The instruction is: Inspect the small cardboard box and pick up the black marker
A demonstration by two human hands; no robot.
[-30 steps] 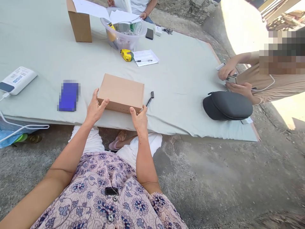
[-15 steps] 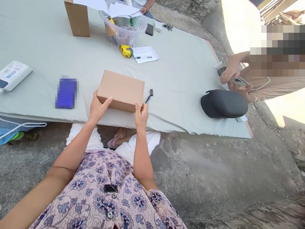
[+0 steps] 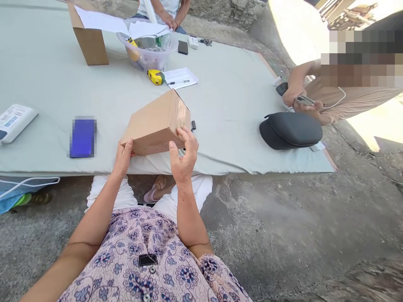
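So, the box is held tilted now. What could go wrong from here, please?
1. The cardboard box is tilted, right end raised; if the left hand's grip at its low corner slips, it might drop.
2. The black marker is partly hidden behind that end, so the box could knock it.
3. The box is close to the near edge of the table, so it might slip off.
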